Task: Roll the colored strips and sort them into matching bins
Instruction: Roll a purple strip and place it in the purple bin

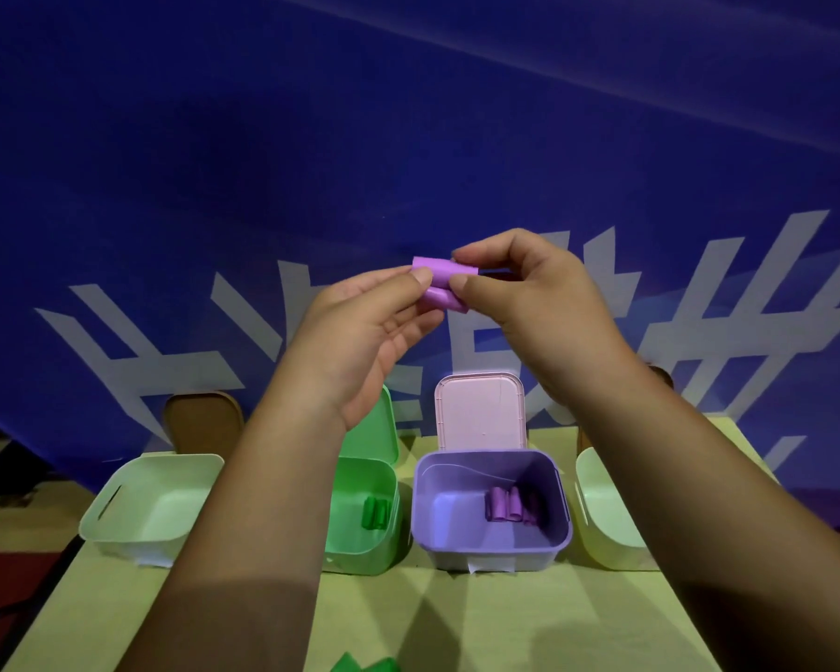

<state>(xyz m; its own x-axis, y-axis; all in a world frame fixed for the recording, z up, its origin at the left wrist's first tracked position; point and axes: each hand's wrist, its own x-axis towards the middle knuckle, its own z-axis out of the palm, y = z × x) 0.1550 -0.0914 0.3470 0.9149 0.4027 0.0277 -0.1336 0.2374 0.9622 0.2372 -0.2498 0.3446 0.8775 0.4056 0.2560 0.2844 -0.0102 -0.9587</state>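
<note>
Above the desk (408, 618), at mid-frame, both hands hold 1 purple strip (441, 273) in the air.

Left grip (360, 341): thumb and fingers pinch the strip's left end.
Right grip (529, 308): thumb and forefinger pinch its right end.

The strip is partly rolled, with 2 folds showing. Its long axis runs roughly left to right, dipping slightly to the right. Fingertips cover both ends, so the tightness of the roll cannot be told.

Key relation: the purple bin (425, 497) stands below the strip and a little to the right, with its lid (478, 409) raised behind it. The right grip is the nearer to it. Judgement: rolling is in hand, and once it is done the drop goes almost straight down. The green bin (360, 543), just beside on the left, is the wrong target to avoid.

Contents: several purple rolls (510, 504) lie at the purple bin's right side. Green rolls (376, 514) lie in the green bin.

Obstructions:
- The left forearm covers the green bin's left part.
- The right forearm hides part of the right pale bin (602, 506).
- The left pale bin (141, 502) shows whole.
- Green strips (364, 664) on the desk are cut off by the bottom edge, so no count is possible.
</note>
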